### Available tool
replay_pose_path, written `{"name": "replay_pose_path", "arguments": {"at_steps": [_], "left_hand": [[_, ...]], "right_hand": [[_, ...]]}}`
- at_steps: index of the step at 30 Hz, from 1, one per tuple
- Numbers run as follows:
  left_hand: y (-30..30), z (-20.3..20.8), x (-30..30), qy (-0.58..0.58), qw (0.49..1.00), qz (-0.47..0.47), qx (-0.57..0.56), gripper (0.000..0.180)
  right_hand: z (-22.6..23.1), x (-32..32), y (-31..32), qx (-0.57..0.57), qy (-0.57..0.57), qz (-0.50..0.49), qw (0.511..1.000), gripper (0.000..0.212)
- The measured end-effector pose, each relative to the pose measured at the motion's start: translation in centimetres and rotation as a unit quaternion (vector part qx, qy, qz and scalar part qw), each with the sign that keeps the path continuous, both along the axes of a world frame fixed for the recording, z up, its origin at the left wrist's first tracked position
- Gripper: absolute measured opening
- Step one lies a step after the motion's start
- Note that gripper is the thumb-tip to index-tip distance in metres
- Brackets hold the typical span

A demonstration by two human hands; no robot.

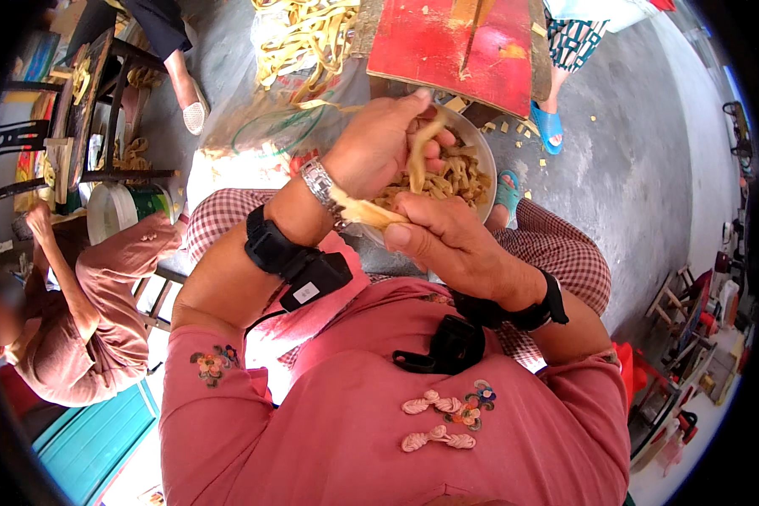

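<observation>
Both my hands are over a round pale bowl [486,160] of curled yellow-brown pieces [460,175]. My left hand [385,139] has its fingers curled round a yellowish strip [419,156] that hangs down toward the other hand. Lower and to the right, my right hand [460,244] pinches a pale strip end [364,211] between thumb and fingers; its frayed tip points left, past my left wrist. Whether both hands grip one and the same strip is hidden behind the fingers.
Beyond the bowl stands a red board [447,55] with an upright wooden piece. Long yellow strips [304,42] lie on plastic sheeting [253,126] at the far left. Another person sits at left beside a white bucket [112,211]. A blue-slippered foot [546,126] is at far right.
</observation>
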State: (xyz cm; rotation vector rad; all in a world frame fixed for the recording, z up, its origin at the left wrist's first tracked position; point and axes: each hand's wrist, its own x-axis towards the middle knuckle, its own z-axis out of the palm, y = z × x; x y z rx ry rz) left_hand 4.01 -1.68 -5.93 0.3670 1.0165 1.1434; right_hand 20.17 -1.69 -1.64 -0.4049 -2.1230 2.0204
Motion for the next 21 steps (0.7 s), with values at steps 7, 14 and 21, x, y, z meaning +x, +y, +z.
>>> {"name": "replay_pose_path", "arguments": {"at_steps": [7, 14, 21], "left_hand": [[-0.8, -1.5, 0.5, 0.302, 0.938, -0.074, 0.151, 0.019], [-2.2, 2.6, -0.3, 0.524, 0.755, -0.091, 0.384, 0.012], [-3.2, 4.2, 0.6, 0.651, 0.609, 0.043, 0.451, 0.018]], "right_hand": [[-1.1, 0.0, 1.5, -0.006, 0.062, -0.321, 0.945, 0.025], [-1.8, -0.6, 3.3, -0.084, -0.033, -0.344, 0.935, 0.030], [-1.2, 0.1, 3.9, -0.082, -0.032, -0.258, 0.962, 0.033]]}}
